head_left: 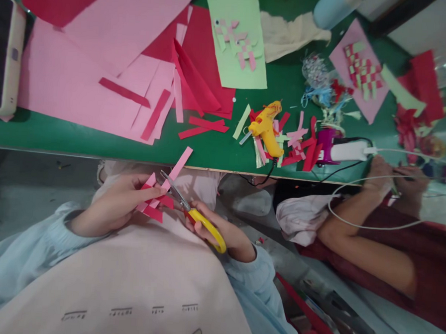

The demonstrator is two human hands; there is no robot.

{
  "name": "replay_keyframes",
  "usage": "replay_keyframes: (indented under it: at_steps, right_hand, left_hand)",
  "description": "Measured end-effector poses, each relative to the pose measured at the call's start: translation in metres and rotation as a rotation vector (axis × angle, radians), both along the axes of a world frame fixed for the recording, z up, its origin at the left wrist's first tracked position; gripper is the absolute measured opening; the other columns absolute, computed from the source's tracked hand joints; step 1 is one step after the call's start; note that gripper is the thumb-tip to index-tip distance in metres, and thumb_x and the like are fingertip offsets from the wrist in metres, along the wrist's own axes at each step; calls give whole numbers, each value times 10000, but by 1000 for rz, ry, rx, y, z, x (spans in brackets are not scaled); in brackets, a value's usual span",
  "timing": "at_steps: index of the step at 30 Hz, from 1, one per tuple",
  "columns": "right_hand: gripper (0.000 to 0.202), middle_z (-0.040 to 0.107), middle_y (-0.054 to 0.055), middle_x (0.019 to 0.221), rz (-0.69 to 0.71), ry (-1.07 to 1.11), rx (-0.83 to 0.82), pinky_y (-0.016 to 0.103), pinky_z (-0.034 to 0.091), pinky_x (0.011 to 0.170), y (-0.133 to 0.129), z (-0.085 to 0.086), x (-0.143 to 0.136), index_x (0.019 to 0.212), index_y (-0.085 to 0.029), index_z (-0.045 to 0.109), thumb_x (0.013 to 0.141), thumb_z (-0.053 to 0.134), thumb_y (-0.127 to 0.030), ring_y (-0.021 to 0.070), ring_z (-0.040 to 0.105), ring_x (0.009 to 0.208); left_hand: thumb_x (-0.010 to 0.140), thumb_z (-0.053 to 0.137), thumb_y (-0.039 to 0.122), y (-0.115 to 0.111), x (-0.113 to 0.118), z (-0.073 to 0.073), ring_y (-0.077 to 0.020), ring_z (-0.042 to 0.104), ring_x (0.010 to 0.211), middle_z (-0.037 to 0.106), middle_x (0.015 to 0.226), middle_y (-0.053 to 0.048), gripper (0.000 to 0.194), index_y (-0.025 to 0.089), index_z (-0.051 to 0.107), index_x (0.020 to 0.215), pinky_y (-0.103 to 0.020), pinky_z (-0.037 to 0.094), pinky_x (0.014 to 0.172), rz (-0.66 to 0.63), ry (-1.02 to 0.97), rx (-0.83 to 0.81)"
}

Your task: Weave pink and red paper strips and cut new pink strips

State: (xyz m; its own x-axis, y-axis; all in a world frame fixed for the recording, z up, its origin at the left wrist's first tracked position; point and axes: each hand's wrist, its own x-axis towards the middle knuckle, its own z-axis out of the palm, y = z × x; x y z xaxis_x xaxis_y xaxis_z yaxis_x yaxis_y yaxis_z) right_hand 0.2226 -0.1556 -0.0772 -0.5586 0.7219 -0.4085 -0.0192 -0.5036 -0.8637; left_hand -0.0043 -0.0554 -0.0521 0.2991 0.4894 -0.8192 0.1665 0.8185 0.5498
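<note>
Below the table's front edge, my left hand (127, 199) pinches a small woven piece of pink and red paper strips (152, 203). One pink strip (181, 164) sticks out of it toward the table. My right hand (219, 229) is wrapped round the yellow handles of a pair of scissors (207, 228). The scissor blades (175, 190) are parted and lie at the pink strip, close to my left fingertips. Part of the woven piece is hidden by my left fingers.
On the green table (134, 147) are pink sheets (81, 80), cut strips (204, 128), a yellow glue gun (268, 129) with a cord, a green card (239, 68) and a phone (12, 56). Another person's hands (379, 180) work at the right, beside a white cable (373, 227).
</note>
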Motion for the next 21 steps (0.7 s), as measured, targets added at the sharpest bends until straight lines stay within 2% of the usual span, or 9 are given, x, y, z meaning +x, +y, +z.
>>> replay_keyframes:
  at_steps: [4,8,10,13,15,18,21]
  right_hand:
    - [530,464,-22,862,-18,65,-83,223,348,542,0,-4,-1,1249,-218,411,959,553,-638,83,398,648]
    - [544,483,-52,826,-51,234,-251,195,318,439,5,-11,-3,1267,-235,391,927,644,-575,45,354,511]
    - [536,486,-67,794,-64,281,-375,190,316,397,13,-12,-4,1225,-251,389,899,661,-578,44,363,463]
    - [427,465,-78,726,-82,238,-537,191,305,352,26,-6,-6,1079,-248,417,926,552,-623,51,365,410]
    - [406,480,-80,731,-105,219,-518,189,340,351,34,2,-5,1047,-251,415,919,567,-606,54,384,411]
    - [470,510,-81,798,-153,226,-363,178,431,390,43,13,-2,1073,-259,411,856,702,-558,44,436,457]
    - [540,506,-90,780,-212,211,-270,181,471,380,52,22,0,1073,-260,405,830,698,-643,38,436,436]
  left_hand:
    - [598,913,456,3,0,3,-210,712,682,724,712,-50,342,191,736,723,-255,563,556,-3,9,17]
    - [631,905,431,13,4,18,-155,640,525,591,565,17,343,186,665,639,-247,559,499,17,-47,60]
    - [649,897,437,19,6,26,-178,654,510,575,551,27,351,189,649,656,-284,579,487,9,-45,55]
    - [686,868,487,30,8,34,-232,698,551,639,606,-5,370,183,659,722,-323,580,463,-43,-6,56]
    - [712,850,493,39,10,37,-192,672,543,648,619,-12,378,170,653,709,-279,549,460,-72,22,118]
    - [742,830,481,53,12,38,-125,608,557,663,635,-18,369,159,655,692,-215,495,492,-127,73,211]
    - [756,802,487,69,13,41,-118,557,552,649,621,-11,366,173,633,673,-221,443,494,-235,117,274]
